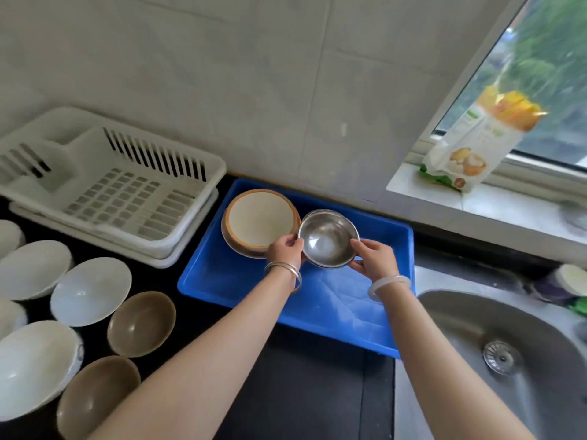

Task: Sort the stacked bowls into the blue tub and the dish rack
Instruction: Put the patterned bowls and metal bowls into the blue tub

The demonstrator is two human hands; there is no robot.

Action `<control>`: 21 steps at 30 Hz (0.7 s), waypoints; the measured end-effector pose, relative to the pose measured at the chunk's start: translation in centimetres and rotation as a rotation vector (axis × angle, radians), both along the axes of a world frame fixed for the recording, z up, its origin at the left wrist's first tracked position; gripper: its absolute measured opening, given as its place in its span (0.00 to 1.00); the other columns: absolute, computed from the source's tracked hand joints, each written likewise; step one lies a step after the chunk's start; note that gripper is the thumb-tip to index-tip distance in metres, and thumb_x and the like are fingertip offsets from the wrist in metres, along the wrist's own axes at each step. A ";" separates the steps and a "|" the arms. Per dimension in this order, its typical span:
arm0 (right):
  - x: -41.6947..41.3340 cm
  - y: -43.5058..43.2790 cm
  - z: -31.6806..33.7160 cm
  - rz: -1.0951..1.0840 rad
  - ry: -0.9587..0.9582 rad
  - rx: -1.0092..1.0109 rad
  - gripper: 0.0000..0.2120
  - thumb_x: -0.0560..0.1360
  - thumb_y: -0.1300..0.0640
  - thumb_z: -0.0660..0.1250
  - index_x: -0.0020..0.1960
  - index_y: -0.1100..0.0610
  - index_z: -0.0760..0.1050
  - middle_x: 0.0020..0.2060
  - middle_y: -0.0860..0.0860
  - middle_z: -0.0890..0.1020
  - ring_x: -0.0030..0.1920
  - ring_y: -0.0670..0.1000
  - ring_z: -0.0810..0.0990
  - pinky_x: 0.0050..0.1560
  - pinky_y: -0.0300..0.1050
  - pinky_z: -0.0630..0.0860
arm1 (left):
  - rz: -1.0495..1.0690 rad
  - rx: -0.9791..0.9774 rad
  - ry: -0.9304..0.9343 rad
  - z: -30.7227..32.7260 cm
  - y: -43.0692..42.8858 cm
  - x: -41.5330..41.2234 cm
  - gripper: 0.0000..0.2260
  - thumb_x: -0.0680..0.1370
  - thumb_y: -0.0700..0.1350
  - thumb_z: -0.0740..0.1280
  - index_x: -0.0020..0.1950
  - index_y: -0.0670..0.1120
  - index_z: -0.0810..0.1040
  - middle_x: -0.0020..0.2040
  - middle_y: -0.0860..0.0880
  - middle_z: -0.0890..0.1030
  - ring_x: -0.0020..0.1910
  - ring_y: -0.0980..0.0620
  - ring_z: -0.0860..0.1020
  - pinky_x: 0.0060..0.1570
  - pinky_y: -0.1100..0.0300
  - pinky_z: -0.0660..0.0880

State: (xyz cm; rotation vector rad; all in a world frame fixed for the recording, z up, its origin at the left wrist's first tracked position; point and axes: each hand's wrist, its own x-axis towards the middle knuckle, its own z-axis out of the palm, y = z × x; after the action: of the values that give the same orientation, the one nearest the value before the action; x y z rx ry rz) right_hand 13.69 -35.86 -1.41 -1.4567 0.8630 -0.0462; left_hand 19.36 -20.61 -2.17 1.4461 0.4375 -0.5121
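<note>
steel bowl (328, 239) — both hands grip rim | over blue tub (320, 312)

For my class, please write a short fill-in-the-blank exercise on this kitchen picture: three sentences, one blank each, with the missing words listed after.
1. The left hand and the right hand hold a shiny ____ bowl between them.
2. That bowl is held over the ____ tub.
3. The white dish rack stands on the tub's ____ side.

Missing words: metal; blue; left
</note>
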 end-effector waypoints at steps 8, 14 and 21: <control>3.9 -2.6 -2.6 -0.069 0.068 -0.116 0.09 0.75 0.58 0.66 0.37 0.51 0.78 0.37 0.51 0.82 0.37 0.50 0.83 0.41 0.40 0.80 | -0.046 0.252 -0.110 -1.4 -4.4 2.5 0.12 0.75 0.34 0.63 0.57 0.38 0.79 0.55 0.40 0.82 0.55 0.41 0.79 0.58 0.52 0.74; 5.4 -2.6 -4.2 -0.054 0.113 -0.247 0.08 0.75 0.56 0.65 0.49 0.57 0.81 0.36 0.50 0.82 0.34 0.46 0.82 0.44 0.42 0.81 | -0.086 0.429 -0.192 -2.4 -5.4 1.9 0.12 0.75 0.37 0.64 0.57 0.43 0.78 0.57 0.44 0.81 0.57 0.42 0.77 0.53 0.56 0.72; 5.4 -2.2 -5.1 -0.035 0.106 -0.394 0.08 0.75 0.56 0.64 0.50 0.56 0.80 0.41 0.54 0.83 0.42 0.54 0.83 0.52 0.54 0.80 | -0.132 0.511 -0.197 -4.0 -6.0 1.7 0.22 0.76 0.39 0.64 0.70 0.46 0.68 0.70 0.46 0.72 0.68 0.43 0.70 0.64 0.50 0.70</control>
State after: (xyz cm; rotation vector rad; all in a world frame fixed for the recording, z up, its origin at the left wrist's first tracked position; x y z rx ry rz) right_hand 19.12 -38.11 -6.47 -1.8241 1.0047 -0.1753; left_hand 21.04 -26.58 -6.20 2.0079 0.3275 -0.3695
